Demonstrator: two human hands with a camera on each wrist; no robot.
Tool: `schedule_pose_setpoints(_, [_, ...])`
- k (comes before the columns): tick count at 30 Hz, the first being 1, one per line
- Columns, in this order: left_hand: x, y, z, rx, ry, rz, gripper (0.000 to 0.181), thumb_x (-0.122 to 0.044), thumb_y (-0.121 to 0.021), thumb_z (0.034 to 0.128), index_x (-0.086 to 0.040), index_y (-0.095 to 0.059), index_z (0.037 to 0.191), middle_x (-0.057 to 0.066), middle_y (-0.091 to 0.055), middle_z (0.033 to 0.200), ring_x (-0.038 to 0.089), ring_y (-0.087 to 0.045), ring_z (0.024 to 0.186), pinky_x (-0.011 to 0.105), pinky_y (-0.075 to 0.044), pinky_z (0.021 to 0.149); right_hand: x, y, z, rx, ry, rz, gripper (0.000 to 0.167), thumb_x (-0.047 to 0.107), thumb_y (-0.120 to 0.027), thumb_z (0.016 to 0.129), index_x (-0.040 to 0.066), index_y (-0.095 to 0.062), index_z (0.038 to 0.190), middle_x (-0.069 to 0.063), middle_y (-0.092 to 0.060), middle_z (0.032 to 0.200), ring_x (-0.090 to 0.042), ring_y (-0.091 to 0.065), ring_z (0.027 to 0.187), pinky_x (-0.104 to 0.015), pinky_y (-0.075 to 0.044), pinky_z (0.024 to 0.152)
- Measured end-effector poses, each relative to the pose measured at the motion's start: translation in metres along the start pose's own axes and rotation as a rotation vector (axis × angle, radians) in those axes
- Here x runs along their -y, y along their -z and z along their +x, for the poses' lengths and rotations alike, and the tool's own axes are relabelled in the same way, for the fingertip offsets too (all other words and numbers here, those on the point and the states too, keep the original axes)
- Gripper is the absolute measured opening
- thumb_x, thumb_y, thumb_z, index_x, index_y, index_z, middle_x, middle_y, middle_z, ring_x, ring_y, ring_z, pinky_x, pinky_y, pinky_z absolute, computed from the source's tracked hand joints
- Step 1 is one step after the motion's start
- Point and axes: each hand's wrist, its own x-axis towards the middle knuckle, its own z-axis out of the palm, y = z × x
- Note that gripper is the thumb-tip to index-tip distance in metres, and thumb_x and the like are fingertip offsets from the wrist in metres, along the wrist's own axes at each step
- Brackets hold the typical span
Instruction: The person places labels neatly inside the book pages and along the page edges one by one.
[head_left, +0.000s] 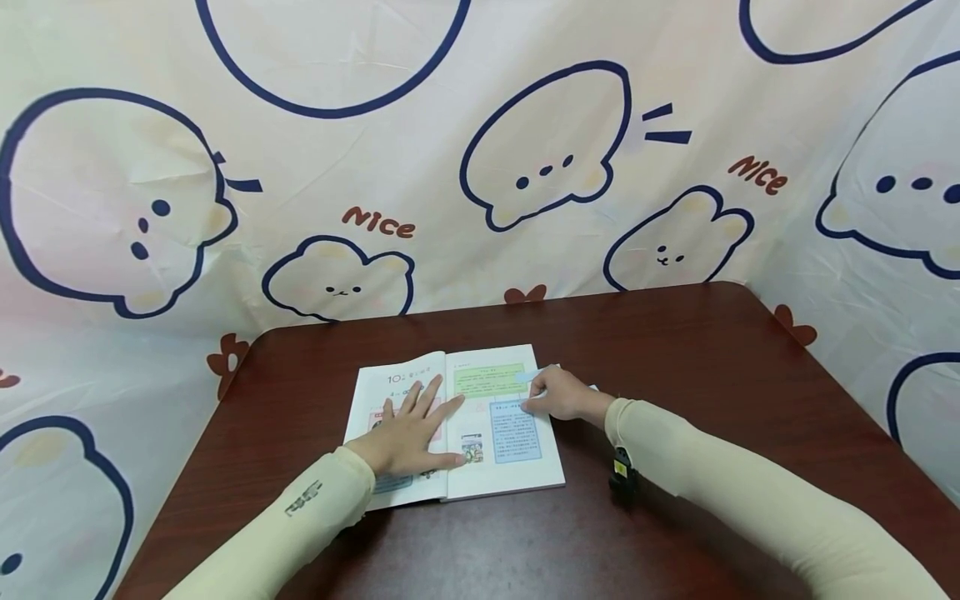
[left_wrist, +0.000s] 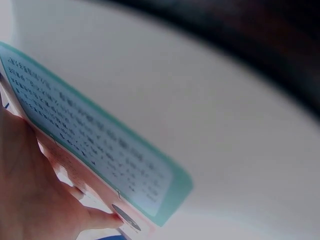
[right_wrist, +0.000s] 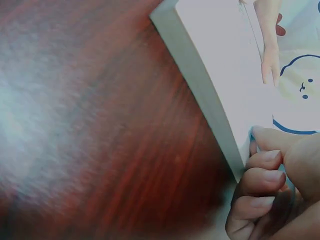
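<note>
An open book (head_left: 506,479) with printed pages lies on the table. My left hand (head_left: 408,433) rests spread over its left page, with fingertips and thumb reaching past the fold. In the left wrist view, a blue text box (left_wrist: 95,135) on the page shows beside that hand. At the right page's outer edge, my right hand (head_left: 558,393) has curled fingers and pinches a pale blue strip (head_left: 527,377), whose kind I cannot tell. The strip's end lies over the green text box (head_left: 487,381). In the right wrist view, the curled fingers (right_wrist: 260,182) hide most of it.
The dark red-brown table (head_left: 645,342) has a glossy wood grain. Behind it and at its sides hangs a pale curtain (head_left: 435,167) with cartoon drawings. A small black device (head_left: 622,475) sits at the right wrist. The book's thick page block (right_wrist: 200,95) faces the right hand.
</note>
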Motion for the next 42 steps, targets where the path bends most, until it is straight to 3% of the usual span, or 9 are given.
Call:
schedule_pose_setpoints(4, [0.000, 0.001, 0.000, 0.005, -0.002, -0.003, 0.098, -0.086, -0.048, 0.0828, -0.038, -0.017, 0.162, 0.007, 0.008, 0.173, 0.044, -0.001, 0.158, 0.082, -0.011, 0.112, 0.006, 0.005, 0.001, 0.034, -0.029, -0.053, 0.031, 0.018, -0.074, 0.092, 0.006, -0.065, 0.065, -0.005, -0.072, 0.089, -0.012, -0.057, 0.068, -0.023, -0.040, 0.057])
schedule_pose_setpoints(10, [-0.001, 0.003, 0.001, 0.004, -0.006, -0.008, 0.097, -0.085, -0.048, 0.0832, -0.037, -0.018, 0.162, 0.007, 0.008, 0.173, 0.044, -0.001, 0.158, 0.082, -0.011, 0.111, 0.014, 0.010, 0.000, 0.034, -0.082, -0.182, 0.035, 0.028, -0.075, 0.092, 0.011, -0.067, 0.063, 0.001, -0.071, 0.076, -0.015, -0.057, 0.068, -0.033, -0.037, 0.065])
schedule_pose_setpoints(17, [0.000, 0.002, 0.001, 0.008, -0.001, -0.007, 0.097, -0.086, -0.048, 0.0827, -0.038, -0.018, 0.162, 0.007, 0.008, 0.173, 0.044, -0.001, 0.158, 0.082, -0.010, 0.112, 0.018, 0.012, 0.003, 0.041, -0.136, -0.218, 0.039, 0.030, -0.076, 0.091, 0.011, -0.062, 0.060, 0.002, -0.070, 0.072, -0.016, -0.058, 0.069, -0.034, -0.036, 0.068])
schedule_pose_setpoints(27, [0.001, 0.001, 0.000, 0.005, -0.001, -0.003, 0.097, -0.086, -0.048, 0.0824, -0.038, -0.019, 0.162, 0.007, 0.005, 0.173, 0.044, -0.004, 0.158, 0.082, -0.012, 0.111, 0.012, 0.008, 0.009, 0.104, -0.110, -0.104, 0.045, 0.019, -0.074, 0.092, 0.013, -0.050, 0.055, 0.001, -0.059, 0.062, -0.010, -0.042, 0.050, -0.021, -0.028, 0.045])
schedule_pose_setpoints(39, [0.001, 0.000, 0.001, -0.006, 0.001, 0.003, 0.097, -0.087, -0.047, 0.0820, -0.038, -0.019, 0.162, 0.006, 0.005, 0.173, 0.044, -0.005, 0.158, 0.082, -0.013, 0.112, 0.006, 0.006, 0.013, 0.104, -0.135, -0.085, 0.050, 0.025, -0.072, 0.094, 0.015, -0.047, 0.052, 0.005, -0.042, 0.048, -0.008, -0.032, 0.042, -0.022, -0.024, 0.042])
schedule_pose_setpoints(42, [0.001, 0.001, 0.001, -0.008, -0.001, 0.002, 0.097, -0.087, -0.047, 0.0820, -0.038, -0.019, 0.162, 0.006, 0.005, 0.173, 0.044, -0.005, 0.158, 0.082, -0.013, 0.112, 0.007, 0.006, 0.013, 0.090, -0.145, -0.087, 0.049, 0.026, -0.072, 0.094, 0.014, -0.050, 0.052, 0.005, -0.052, 0.052, -0.009, -0.040, 0.044, -0.022, -0.027, 0.043])
